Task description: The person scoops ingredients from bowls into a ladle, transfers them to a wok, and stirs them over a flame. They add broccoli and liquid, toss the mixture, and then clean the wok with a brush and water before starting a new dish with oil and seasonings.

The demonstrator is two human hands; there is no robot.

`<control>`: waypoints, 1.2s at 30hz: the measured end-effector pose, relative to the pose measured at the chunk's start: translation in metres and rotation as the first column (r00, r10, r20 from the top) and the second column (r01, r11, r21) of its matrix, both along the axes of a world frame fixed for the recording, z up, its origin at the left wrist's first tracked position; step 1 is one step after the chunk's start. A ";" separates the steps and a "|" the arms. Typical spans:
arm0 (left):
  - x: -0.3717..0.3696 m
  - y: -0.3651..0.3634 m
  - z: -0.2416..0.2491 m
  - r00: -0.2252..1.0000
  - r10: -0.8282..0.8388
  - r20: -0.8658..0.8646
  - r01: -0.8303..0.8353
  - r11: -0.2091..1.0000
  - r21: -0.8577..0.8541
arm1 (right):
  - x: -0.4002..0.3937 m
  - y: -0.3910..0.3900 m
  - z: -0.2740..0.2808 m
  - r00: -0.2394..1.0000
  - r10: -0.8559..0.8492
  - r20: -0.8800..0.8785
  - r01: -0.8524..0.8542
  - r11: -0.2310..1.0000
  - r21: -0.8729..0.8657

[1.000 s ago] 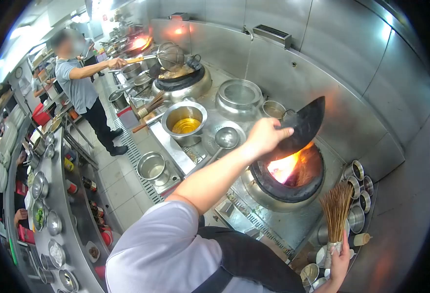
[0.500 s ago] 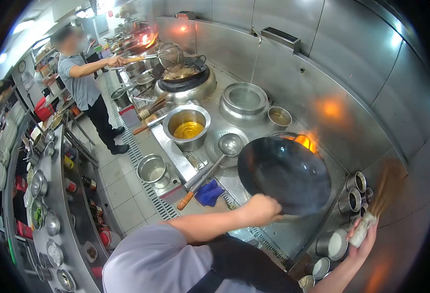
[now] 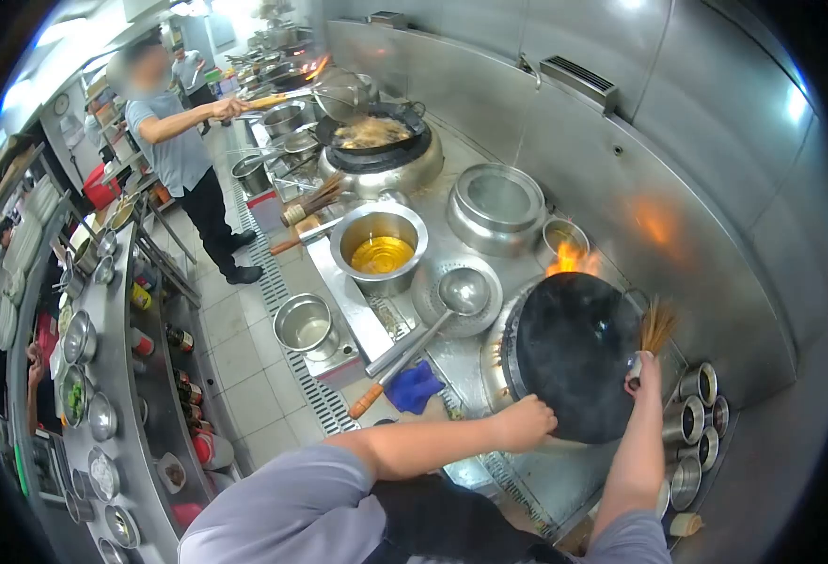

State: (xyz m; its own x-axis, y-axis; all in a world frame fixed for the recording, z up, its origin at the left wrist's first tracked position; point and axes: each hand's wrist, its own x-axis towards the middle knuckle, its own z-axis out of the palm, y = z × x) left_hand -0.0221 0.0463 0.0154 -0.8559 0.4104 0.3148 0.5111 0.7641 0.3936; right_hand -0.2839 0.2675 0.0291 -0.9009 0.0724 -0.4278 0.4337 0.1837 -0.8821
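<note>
My left hand (image 3: 527,423) is closed on the near rim of a large black wok (image 3: 574,352), which sits tilted over a burner ring (image 3: 500,362). Flames (image 3: 574,258) rise behind the wok. In my right hand (image 3: 646,373) is a bamboo brush (image 3: 658,324), its bristles pointing up beside the wok's right edge. Left of the wok, a ladle (image 3: 463,293) with a wooden handle lies on a perforated strainer (image 3: 489,321). A pot of yellow oil (image 3: 382,254) stands beyond it.
A co-worker (image 3: 174,150) at the far left holds a wire skimmer (image 3: 340,94) over another wok (image 3: 371,132). Near the ladle handle lies a blue cloth (image 3: 414,387). Metal containers (image 3: 685,418) stand on the right. A lidded pot (image 3: 498,202) is behind.
My right hand has brought the brush leftward to the wok's edge. The wok now sits lower and further right over the burner, and the camera view has shifted.
</note>
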 end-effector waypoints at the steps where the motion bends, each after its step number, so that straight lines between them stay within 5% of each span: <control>1: -0.005 -0.006 0.002 1.000 0.016 -0.003 -0.016 1.000 -0.003 | 0.000 -0.017 0.000 1.000 0.016 -0.003 -0.016 1.000 -0.003; 3: 0.000 -0.008 0.004 0.999 0.033 0.009 -0.033 0.999 0.002 | 0.029 -0.050 0.022 0.861 -0.243 -0.446 0.182 0.967 -0.177; 4: 0.000 -0.007 0.003 1.000 0.027 -0.010 -0.027 1.000 0.006 | 0.016 -0.052 -0.007 0.847 -0.211 -0.488 0.315 0.938 0.142; 5: 0.002 -0.008 0.003 1.000 0.003 0.009 -0.003 1.000 0.001 | 0.001 -0.049 -0.042 0.945 0.027 -0.326 0.094 0.932 0.350; 6: 0.001 -0.011 0.005 1.000 -0.004 0.019 0.004 1.000 0.001 | 0.003 -0.058 -0.056 0.881 0.474 -0.008 -0.365 0.691 0.624; 7: -0.002 -0.010 0.005 0.999 -0.018 0.030 0.018 1.000 0.007 | 0.070 -0.100 -0.005 0.852 0.517 -0.087 -0.384 0.728 0.568; 9: -0.005 -0.010 0.005 0.997 -0.078 0.021 0.077 0.996 0.037 | 0.107 -0.105 0.016 0.696 0.694 0.183 -0.717 0.662 0.219; 11: -0.006 -0.013 0.016 0.989 -0.024 0.144 0.034 0.997 -0.064 | 0.108 -0.075 0.046 0.508 0.814 0.283 -0.861 0.489 0.141; 12: -0.004 -0.013 0.016 0.990 -0.036 0.134 0.039 0.999 -0.025 | 0.065 -0.030 0.001 0.165 0.986 -0.003 -0.762 0.129 0.634; 13: -0.006 -0.012 0.018 0.992 -0.044 0.115 0.043 0.999 0.008 | 0.071 -0.034 0.082 0.256 0.917 0.307 -0.696 -0.046 0.717; 14: -0.009 -0.012 0.016 0.989 -0.058 0.139 0.050 0.997 0.059 | 0.025 -0.002 0.045 0.529 0.809 0.256 -0.476 0.032 0.879; 15: -0.008 -0.011 0.015 0.980 -0.120 0.157 0.114 0.992 0.045 | 0.024 -0.006 0.091 0.786 0.573 0.230 -0.246 -0.051 0.968; 16: -0.008 -0.011 0.015 0.985 -0.091 0.146 0.080 0.994 0.078 | 0.003 0.005 0.091 0.786 0.613 -0.082 0.059 0.058 0.997; 18: -0.012 -0.011 0.009 0.988 -0.050 0.145 0.037 0.995 0.089 | -0.011 -0.010 0.077 0.810 0.564 -0.163 0.071 0.181 0.981; 19: -0.009 -0.011 0.009 0.984 -0.084 0.157 0.072 0.994 0.083 | -0.002 -0.038 0.055 0.874 0.482 -0.059 -0.024 0.164 0.986; 20: -0.008 -0.010 0.010 0.986 -0.058 0.155 0.049 0.997 0.062 | 0.024 -0.060 0.025 0.933 0.319 -0.167 -0.024 0.517 0.855; 21: -0.012 -0.009 0.011 0.990 -0.025 0.141 0.019 0.999 0.045 | 0.041 -0.077 -0.007 0.907 0.389 -0.163 -0.050 0.483 0.874; 22: -0.013 -0.011 0.007 0.995 -0.034 0.092 0.031 0.999 0.035 | 0.058 -0.093 -0.019 0.792 0.610 -0.027 -0.301 0.428 0.852; 23: -0.015 -0.011 0.008 0.995 -0.040 0.095 0.037 0.999 0.038 | 0.107 -0.113 0.059 0.731 0.627 0.271 -0.675 0.604 0.423; 26: -0.010 -0.009 0.015 0.997 -0.030 0.068 0.029 1.000 0.008 | 0.104 -0.069 0.044 0.579 0.765 0.283 -0.807 0.488 0.332; 27: -0.009 -0.008 0.015 0.997 -0.038 0.068 0.037 0.999 0.005 | 0.082 -0.044 0.067 0.502 0.770 0.393 -0.805 0.251 0.538; 28: -0.010 -0.007 0.016 0.996 -0.019 0.084 0.022 0.999 -0.036 | 0.021 -0.009 0.015 0.458 0.786 0.415 -0.540 -0.124 0.832; 29: -0.008 -0.005 0.017 0.994 -0.002 0.106 0.010 0.997 -0.078 | 0.008 0.007 0.046 0.766 0.540 0.349 -0.341 -0.119 0.933; 30: -0.009 -0.005 0.015 0.995 -0.006 0.097 0.013 0.997 -0.075 | 0.009 0.011 0.081 0.870 0.493 0.002 -0.066 0.111 0.992; 31: -0.010 -0.005 0.011 0.998 -0.004 0.067 0.007 0.999 -0.039 | 0.009 0.001 0.087 0.868 0.497 -0.003 -0.057 0.105 0.993; 33: -0.003 -0.006 0.010 0.999 0.005 0.050 -0.005 1.000 0.003 | 0.026 -0.021 0.084 0.934 0.232 -0.271 0.121 0.508 0.853; 34: -0.004 -0.007 0.012 0.996 -0.013 0.083 0.013 1.000 -0.006 | 0.034 -0.029 0.050 0.867 0.450 -0.215 -0.027 0.473 0.881; 36: -0.010 -0.012 0.016 0.995 -0.029 0.091 0.030 0.999 -0.011 | 0.090 -0.074 0.041 0.825 0.546 0.144 -0.438 0.458 0.774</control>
State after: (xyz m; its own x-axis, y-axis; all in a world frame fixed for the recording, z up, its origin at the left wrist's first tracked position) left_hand -0.0317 0.0343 0.0309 -0.8683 0.4390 0.2308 0.4958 0.7543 0.4304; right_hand -0.1938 0.1940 0.0697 -0.9278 -0.1583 -0.3378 -0.0367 0.9398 -0.3396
